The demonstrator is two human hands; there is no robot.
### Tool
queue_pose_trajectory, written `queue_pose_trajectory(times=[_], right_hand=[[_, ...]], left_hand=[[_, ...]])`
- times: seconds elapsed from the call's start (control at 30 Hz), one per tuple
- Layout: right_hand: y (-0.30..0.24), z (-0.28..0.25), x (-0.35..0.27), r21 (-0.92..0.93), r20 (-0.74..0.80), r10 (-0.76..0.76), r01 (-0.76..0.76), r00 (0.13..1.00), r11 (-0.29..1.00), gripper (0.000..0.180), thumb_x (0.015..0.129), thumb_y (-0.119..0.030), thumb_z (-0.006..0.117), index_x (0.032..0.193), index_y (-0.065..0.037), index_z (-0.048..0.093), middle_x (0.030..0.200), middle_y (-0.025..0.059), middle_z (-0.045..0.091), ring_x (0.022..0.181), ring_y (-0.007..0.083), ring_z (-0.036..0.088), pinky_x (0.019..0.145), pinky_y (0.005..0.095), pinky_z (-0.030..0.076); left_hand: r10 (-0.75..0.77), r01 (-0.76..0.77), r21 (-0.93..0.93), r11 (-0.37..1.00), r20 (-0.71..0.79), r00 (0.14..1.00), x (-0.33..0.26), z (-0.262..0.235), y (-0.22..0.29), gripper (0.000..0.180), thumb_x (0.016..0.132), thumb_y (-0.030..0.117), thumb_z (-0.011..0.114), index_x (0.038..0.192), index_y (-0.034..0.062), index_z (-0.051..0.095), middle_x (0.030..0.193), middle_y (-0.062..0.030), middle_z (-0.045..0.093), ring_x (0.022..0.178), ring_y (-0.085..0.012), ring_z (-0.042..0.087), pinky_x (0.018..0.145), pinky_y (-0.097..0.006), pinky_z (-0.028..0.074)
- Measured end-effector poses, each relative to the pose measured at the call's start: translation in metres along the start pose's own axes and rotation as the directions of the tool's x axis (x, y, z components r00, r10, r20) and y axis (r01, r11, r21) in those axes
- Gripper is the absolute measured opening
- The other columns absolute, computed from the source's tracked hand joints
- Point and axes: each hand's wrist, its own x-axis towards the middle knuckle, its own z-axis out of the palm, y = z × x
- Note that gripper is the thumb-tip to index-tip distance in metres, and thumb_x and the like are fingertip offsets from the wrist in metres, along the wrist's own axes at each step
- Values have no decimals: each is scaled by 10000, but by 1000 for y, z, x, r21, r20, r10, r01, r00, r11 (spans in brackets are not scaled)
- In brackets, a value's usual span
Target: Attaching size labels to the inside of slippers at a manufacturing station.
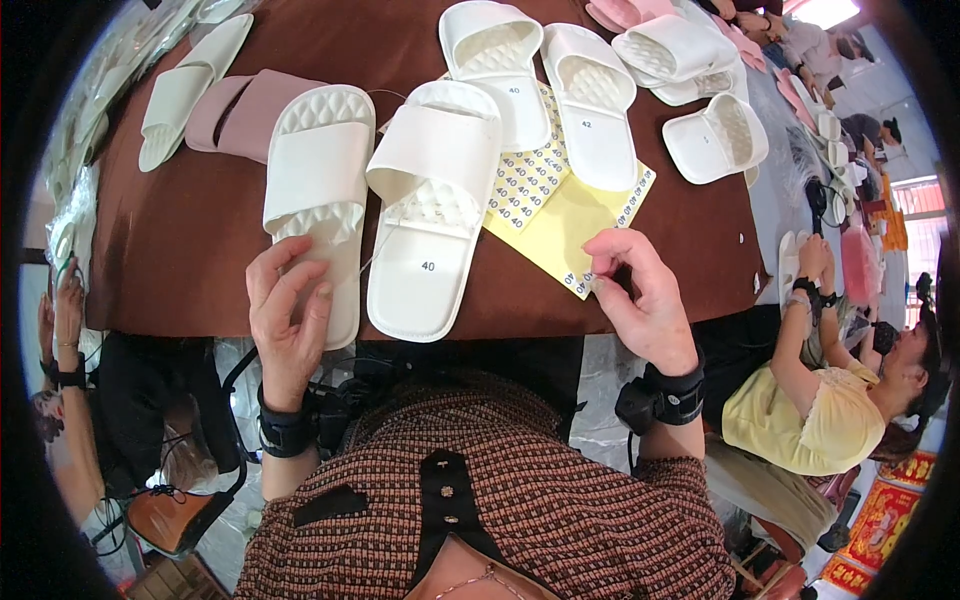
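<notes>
A white slipper (318, 170) lies at the front left of the table, sole down. My left hand (290, 300) rests on its heel end, fingers loosely bent and apart. Beside it is a second white slipper (432, 200) with a small printed label on its heel. A yellow sheet of small round stickers (545, 225) lies to the right, partly under two more white slippers, one labelled (510, 95) and the other too (592, 100). My right hand (640, 290) is at the sheet's near right corner, thumb and fingers drawn together; what they hold is too small to make out.
On the brown table (180, 260), a pink slipper (245, 112) and a white one (190, 95) lie far left. More white slippers (715, 140) are at the right. A co-worker in yellow (810, 410) works there; another person's hand (68, 305) shows at the left edge.
</notes>
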Motion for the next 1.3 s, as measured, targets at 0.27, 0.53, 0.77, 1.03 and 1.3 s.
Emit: queue_pose_trajectory(times=[0.27,0.53,0.77,1.03,1.3], right_hand=[[-51,33,30,138,13,-239,235,971,962,302,823,136,498,1069,-17,580,945,60,603,868,145,575,790,257,466],[-92,100,106,-86,446,-500,591,743,802,354,778,52,524,1091,-100,589,837,22,606,889,258,562,852,370,407],[-99,158,140,-198,576,-648,854,498,481,229,805,-72,592,1033,-92,572,837,46,629,860,244,563,828,363,421],[-105,178,136,-215,711,-623,944,326,249,236,781,-143,614,1009,-107,562,814,16,630,880,203,573,828,336,431],[-100,165,137,-185,670,-587,868,454,460,288,802,-79,595,1087,-71,558,839,58,612,928,247,565,856,359,430]], left_hand=[[-63,33,-238,971,-119,991,-1,-1,-1,279,796,-22,636,1071,0,676,1243,-153,601,1161,-295,547,1001,-377,437],[-116,81,-143,986,-259,959,-18,-15,-4,277,789,-42,620,1058,-1,671,1214,-143,619,1116,-299,562,949,-384,464],[-77,47,-116,992,-272,959,-28,-22,-11,270,772,-49,661,1036,8,672,1175,-141,619,1085,-318,565,934,-393,457],[-13,-24,-139,990,-253,967,-31,-21,-20,272,777,-59,662,1042,4,658,1181,-144,606,1080,-327,561,933,-404,449],[-20,-31,-177,984,-277,961,-32,-21,-22,263,776,-70,654,1028,5,656,1164,-139,610,1084,-320,566,927,-399,458]])
